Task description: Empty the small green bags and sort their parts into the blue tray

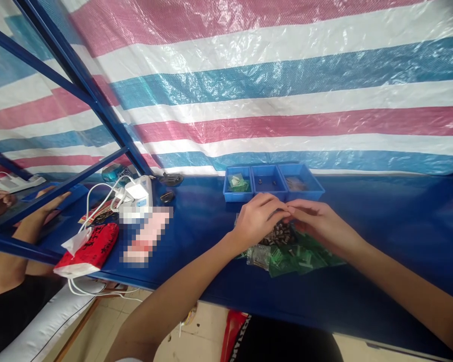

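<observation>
Three blue trays (274,193) stand in a row at the far side. Just near of them, the left hand (257,218) and right hand (317,221) meet fingertip to fingertip, pinched over one pile of small dark parts (281,234); what they grip is too small to tell. Green packets (298,257) lie nearer; a red tissue pack (92,249) sits left.

A heap of small dark metal parts (281,234) lies on the blue table (381,226), resting among crumpled green-printed plastic bags (298,257); the parts look like screws or bushings, perhaps.
</observation>
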`<state>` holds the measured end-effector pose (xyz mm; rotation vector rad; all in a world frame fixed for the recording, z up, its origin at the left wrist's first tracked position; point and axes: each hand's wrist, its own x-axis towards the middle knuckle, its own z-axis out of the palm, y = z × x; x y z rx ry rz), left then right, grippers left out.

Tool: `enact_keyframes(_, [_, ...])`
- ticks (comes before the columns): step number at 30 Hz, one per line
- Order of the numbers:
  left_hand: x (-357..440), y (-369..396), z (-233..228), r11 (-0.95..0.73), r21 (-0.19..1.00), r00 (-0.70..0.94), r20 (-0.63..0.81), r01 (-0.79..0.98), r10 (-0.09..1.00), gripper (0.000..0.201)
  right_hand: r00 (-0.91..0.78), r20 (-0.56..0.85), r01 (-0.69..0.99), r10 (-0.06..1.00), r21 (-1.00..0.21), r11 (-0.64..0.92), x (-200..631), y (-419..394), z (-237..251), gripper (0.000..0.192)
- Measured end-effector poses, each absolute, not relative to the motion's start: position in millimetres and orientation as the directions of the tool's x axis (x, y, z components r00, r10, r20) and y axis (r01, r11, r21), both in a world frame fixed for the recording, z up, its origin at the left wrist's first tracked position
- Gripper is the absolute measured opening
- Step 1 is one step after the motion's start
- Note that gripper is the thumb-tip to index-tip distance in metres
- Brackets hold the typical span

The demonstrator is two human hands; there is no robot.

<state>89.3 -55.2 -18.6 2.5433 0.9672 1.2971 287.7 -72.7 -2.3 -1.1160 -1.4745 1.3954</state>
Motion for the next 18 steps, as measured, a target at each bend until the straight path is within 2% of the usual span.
enact_keyframes(4, [84,-54,-15,-0.768,0.376,0.412,0.677,0.518,0.610,0.019,-0.209,0.108,0.229,0.972,-0.961,0.156,293,-51,5,0.038])
enact_keyframes(9, [71,-47,-7,-0.700,0.324,0.365,0.673,0.636,0.643,0.026,-0.192,0.428,0.488,0.883,-0.739,0.464,283,-9,20,0.027])
enact_keyframes(13, [59,-38,1,-0.620,0.337,0.295,0.656,0.708,0.694,0.025,-0.250,0.493,0.579,0.834,-0.614,0.536,268,4,28,0.024])
enact_keyframes(18, [46,-29,7,-0.560,0.358,0.240,0.640,0.747,0.730,0.023,-0.374,0.518,0.625,0.769,-0.472,0.622,280,-28,19,0.028])
